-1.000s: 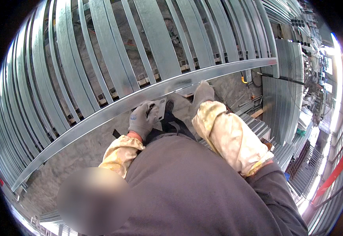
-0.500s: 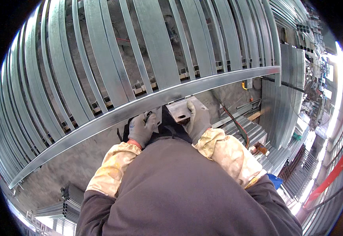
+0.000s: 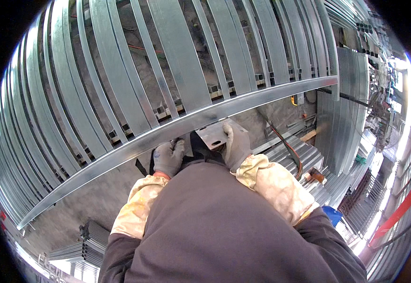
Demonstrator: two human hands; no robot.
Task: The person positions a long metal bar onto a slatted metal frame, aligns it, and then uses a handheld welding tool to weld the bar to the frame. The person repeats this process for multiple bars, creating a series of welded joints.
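My right hand (image 3: 235, 145), in a grey work glove, grips a flat metal bracket plate (image 3: 211, 134) with a slotted hole, thumb on its upper face. The plate is held just below the long front rail (image 3: 186, 123) of a galvanized steel frame. Left of it my left hand (image 3: 168, 156), gloved too, is closed around another metal plate (image 3: 189, 146), partly hidden by the fingers and the dark clothing. Both hands are close to my body, the forearms covered by pale, stained protective sleeves.
Parallel galvanized slats (image 3: 179, 52) of the frame fill the far side. Stacked metal profiles (image 3: 288, 158) and large sheets (image 3: 340, 113) lie to the right, with a hose (image 3: 285, 145) among them. Another profile stack (image 3: 90, 245) stands at lower left. A blue object (image 3: 332, 215) is beside my right elbow.
My view has shifted slightly, so the frame appears a little moved. Both hands keep their hold on the plates, and the left hand sits slightly lower in the picture.
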